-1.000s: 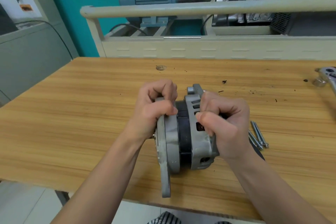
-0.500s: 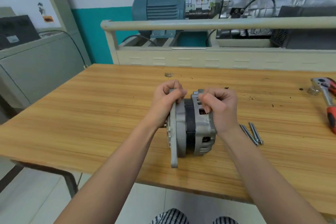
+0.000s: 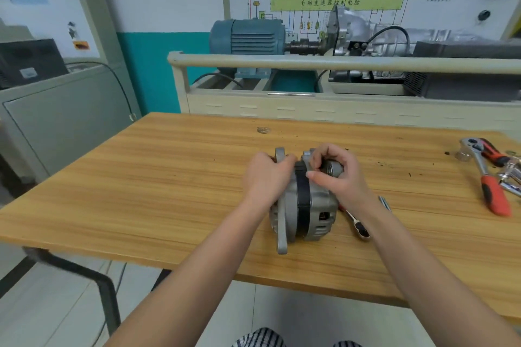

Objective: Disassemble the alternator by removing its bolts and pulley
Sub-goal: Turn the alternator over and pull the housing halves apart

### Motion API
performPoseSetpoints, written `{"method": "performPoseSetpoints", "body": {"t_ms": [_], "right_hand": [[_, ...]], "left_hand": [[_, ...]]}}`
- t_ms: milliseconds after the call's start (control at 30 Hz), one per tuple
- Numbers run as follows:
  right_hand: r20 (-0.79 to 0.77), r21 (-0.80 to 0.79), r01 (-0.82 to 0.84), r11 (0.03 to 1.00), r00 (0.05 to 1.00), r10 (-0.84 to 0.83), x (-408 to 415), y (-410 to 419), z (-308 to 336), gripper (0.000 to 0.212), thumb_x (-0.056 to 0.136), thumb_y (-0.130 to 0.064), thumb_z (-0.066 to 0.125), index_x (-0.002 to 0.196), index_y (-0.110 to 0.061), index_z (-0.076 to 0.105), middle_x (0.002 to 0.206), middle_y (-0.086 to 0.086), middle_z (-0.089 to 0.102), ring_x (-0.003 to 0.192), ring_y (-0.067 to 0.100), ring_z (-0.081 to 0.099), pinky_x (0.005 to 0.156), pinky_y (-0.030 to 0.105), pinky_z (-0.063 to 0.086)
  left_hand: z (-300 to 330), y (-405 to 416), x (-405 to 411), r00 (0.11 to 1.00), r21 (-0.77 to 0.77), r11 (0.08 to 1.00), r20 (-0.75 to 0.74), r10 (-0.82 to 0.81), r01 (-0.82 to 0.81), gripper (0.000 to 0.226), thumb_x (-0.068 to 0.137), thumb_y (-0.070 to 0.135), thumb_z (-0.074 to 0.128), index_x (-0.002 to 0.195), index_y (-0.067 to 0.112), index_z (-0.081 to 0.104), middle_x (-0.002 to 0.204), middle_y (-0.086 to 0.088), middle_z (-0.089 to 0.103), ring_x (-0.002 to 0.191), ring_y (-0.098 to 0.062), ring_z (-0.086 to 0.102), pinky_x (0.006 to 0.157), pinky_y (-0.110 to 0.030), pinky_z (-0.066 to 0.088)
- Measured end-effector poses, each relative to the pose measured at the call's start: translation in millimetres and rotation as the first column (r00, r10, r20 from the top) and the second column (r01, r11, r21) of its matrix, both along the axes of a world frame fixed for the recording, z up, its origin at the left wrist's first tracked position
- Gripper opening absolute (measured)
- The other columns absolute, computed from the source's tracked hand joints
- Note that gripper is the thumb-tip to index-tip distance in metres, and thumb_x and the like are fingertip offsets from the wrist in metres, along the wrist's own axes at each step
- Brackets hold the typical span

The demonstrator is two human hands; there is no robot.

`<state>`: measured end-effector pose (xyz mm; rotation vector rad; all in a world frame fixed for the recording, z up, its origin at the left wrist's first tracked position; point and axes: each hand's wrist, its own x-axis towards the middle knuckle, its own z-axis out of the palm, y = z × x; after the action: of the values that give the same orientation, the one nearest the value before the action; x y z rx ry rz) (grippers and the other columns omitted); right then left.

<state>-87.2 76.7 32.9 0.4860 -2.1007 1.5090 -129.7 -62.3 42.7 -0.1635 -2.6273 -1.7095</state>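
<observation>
- Alternator (image 3: 303, 205) stands on edge on the desk (image 3: 169, 177), a little back from the near edge, mounting ear pointing down toward the viewer.
- Left hand (image 3: 266, 177) wraps the left housing half, fingers curled over its top rim by the upper ear; clamped on it.
- Right hand (image 3: 338, 175) covers the right housing half, thumb along the seam by the black middle band, fingers curled round a small cylindrical part at the top right. Cannot tell whether that part is the pulley or a boss of the housing.
- Hands sit close together, one on each half, alternator between them.
- Risk: if the halves let go suddenly under a pull, the heavy inner parts could drop onto the desk or roll off the near edge.
- Risk: thumb lies right on the seam; a half snapping back could pinch it.
- Risk: uneven pull may cock the halves and jam them. Judgement only.
- Loose bolts (image 3: 384, 203) lie just right of the right wrist, partly hidden; a sweep of the forearm could scatter them.
- Small ratchet (image 3: 356, 222) lies touching or just beside the alternator's right foot; it could trip the housing if the unit is laid down that way.
- Larger red-handled wrench (image 3: 490, 186) lies well apart at right.
</observation>
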Motion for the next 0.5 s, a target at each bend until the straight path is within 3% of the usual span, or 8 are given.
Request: {"method": "performPoseSetpoints", "body": {"t_ms": [67, 133, 233, 333, 500], "right_hand": [[-0.024, 0.007, 0.050, 0.999, 0.998, -0.050, 2.0, -2.6, -2.1, 0.024, 0.070, -0.004, 0.062, 0.067, -0.015, 0.041, 0.067, 0.005, 0.046, 0.067, 0.012, 0.044, 0.071, 0.020, 0.041], [-0.063, 0.022, 0.146, 0.989, 0.988, -0.144, 4.3, -10.1, -5.7, 0.029, 0.069, -0.003, 0.061, 0.062, -0.019, 0.037, 0.063, 0.003, 0.043, 0.067, 0.015, 0.041, 0.069, 0.026, 0.038], [-0.160, 0.049, 0.308, 0.950, 0.941, -0.297, 6.1, -25.1, -10.1, 0.033, 0.069, -0.008, 0.060, 0.059, -0.025, 0.033, 0.059, -0.004, 0.039, 0.068, 0.014, 0.038, 0.067, 0.028, 0.030], [-0.265, 0.098, 0.364, 0.926, 0.907, -0.328, 11.1, -38.7, -12.8, 0.022, 0.068, -0.017, 0.056, 0.058, -0.021, 0.037, 0.057, -0.015, 0.037, 0.067, 0.006, 0.036, 0.068, 0.022, 0.028], [-0.215, 0.140, 0.406, 0.903, 0.903, -0.372, 18.8, -48.4, -11.7, 0.020, 0.065, -0.010, 0.063, 0.057, -0.010, 0.046, 0.053, -0.014, 0.039, 0.070, 0.010, 0.037, 0.068, 0.023, 0.028]], "left_hand": [[2.5, 7.9, 3.9, 0.989, -0.157, 0.984, -0.134, 0.067, -0.088, 0.040, 0.096, 0.037, 0.054, 0.063, 0.016, 0.045, 0.058, 0.004, 0.047, 0.052, -0.011, 0.045, 0.046, -0.025, 0.032], [7.2, 15.1, 2.7, 0.980, -0.236, 0.961, -0.169, 0.108, -0.146, 0.043, 0.098, 0.035, 0.052, 0.061, 0.016, 0.042, 0.059, 0.003, 0.046, 0.054, -0.015, 0.046, 0.046, -0.028, 0.027], [13.9, 23.2, -4.9, 0.971, -0.235, 0.954, -0.192, 0.142, -0.186, 0.040, 0.095, 0.040, 0.055, 0.067, 0.012, 0.050, 0.063, 0.000, 0.051, 0.064, -0.023, 0.052, 0.047, -0.031, 0.027], [15.1, 27.5, -12.2, 0.953, -0.264, 0.938, -0.260, 0.154, -0.223, 0.043, 0.095, 0.042, 0.051, 0.075, 0.005, 0.062, 0.073, -0.008, 0.065, 0.073, -0.031, 0.063, 0.054, -0.031, 0.038], [14.0, 26.3, -20.9, 0.943, -0.334, 0.910, -0.297, 0.146, -0.246, 0.041, 0.088, 0.037, 0.056, 0.057, 0.013, 0.045, 0.055, 0.000, 0.048, 0.051, -0.021, 0.050, 0.045, -0.025, 0.031]]}}
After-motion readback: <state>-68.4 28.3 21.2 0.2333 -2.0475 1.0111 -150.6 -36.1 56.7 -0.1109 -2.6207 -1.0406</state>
